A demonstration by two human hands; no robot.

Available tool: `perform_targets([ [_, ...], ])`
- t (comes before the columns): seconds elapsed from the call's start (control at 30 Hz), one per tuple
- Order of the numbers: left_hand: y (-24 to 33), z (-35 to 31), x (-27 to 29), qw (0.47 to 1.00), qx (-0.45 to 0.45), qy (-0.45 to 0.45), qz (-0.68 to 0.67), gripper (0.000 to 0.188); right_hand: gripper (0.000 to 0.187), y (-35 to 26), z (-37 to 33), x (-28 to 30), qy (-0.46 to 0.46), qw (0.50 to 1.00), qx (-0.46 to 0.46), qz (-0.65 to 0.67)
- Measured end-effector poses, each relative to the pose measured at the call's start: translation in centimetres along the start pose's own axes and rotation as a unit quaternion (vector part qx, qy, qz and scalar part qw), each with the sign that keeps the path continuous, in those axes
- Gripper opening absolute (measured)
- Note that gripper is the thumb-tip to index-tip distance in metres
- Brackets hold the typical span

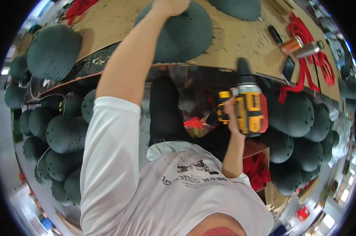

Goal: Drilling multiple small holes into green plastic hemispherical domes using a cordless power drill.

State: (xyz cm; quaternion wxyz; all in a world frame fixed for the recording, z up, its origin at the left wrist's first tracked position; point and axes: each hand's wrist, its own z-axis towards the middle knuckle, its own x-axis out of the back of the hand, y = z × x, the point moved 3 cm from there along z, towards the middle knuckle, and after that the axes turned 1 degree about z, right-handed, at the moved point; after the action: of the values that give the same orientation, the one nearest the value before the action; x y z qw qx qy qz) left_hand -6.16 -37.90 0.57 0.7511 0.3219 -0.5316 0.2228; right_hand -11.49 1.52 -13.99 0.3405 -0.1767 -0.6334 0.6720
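Note:
My right hand (232,114) is wrapped round the handle of a yellow and black cordless drill (249,106). The drill's black nose points away from me, its tip over the near edge of the cardboard-covered table. My left arm reaches across to a large dark grey-green dome (185,35) dotted with small holes. On top of that dome lies my left hand (171,6); the picture's upper edge cuts off part of it, and its fingers do not show clearly.
The table's cardboard (241,45) bears another dome (239,8), red straps (303,74), a black-handled item (275,35), a metallic cylinder (308,50) and a phone-like black object (288,69). A grey dome (55,52) stands left. Several more are piled at both sides, near a red-filled box (257,169).

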Motion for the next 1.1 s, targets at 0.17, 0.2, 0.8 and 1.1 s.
perform_targets([
  [0.17,0.8,0.3,-0.9,1.000,-0.002,-0.023,-0.011,0.044,0.024,-1.4,-2.9,-3.4,-0.056,0.947,0.241,-0.204],
  [0.2,0.8,0.2,-1.0,0.999,0.005,-0.032,-0.011,0.044,0.025,0.2,-3.3,-4.0,-0.085,0.972,0.176,-0.132],
  [0.8,1.7,0.2,-0.6,1.000,-0.002,-0.010,-0.022,0.042,0.080,3.9,-2.9,-6.4,-0.170,0.975,-0.081,0.118],
  [1.1,-5.3,3.1,-4.3,0.997,-0.065,0.035,-0.029,0.044,0.059,1.3,-2.5,-7.5,-0.216,0.965,-0.113,0.094],
])
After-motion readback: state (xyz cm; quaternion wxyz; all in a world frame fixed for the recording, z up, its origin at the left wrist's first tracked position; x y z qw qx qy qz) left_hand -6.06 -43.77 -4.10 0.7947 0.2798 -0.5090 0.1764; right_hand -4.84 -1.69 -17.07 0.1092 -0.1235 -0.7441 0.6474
